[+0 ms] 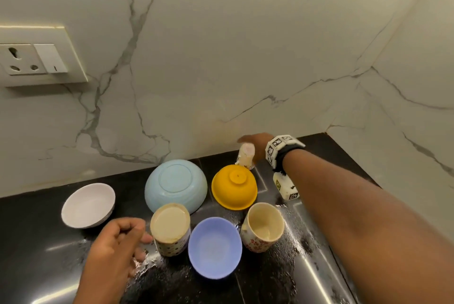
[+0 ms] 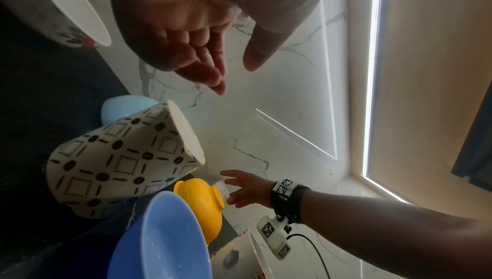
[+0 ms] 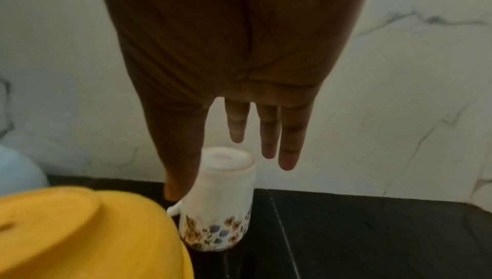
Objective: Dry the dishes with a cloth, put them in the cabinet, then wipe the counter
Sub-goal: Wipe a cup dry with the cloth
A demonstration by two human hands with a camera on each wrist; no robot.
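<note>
Just above an upturned floral cup [image 3: 217, 201] by the wall, the right hand [image 3: 239, 68] hovers, fingers [image 3: 290, 142] straight and released. Nearby, the left hand [image 1: 115, 247] hangs loosely curled, holding nothing, beside a patterned cup [image 1: 170, 228] on the black bench [image 1: 36, 242].

Head view looks evenly lit to me, soft indoor light, sharp enough; glare streaks on the wet black counter [image 1: 36, 242], wall lines bowing at the edges from the wide lens. Left wrist view: a bright light strip [image 2: 372, 73] blows out on the right, the left hand [image 2: 191, 37] sits dark in backlight, heavy fisheye stretch. Right wrist view is dim and soft; the yellow bowl [image 3: 80, 235] is smeared up close, and the upturned floral cup [image 3: 218, 203] is slightly blurred.
</note>
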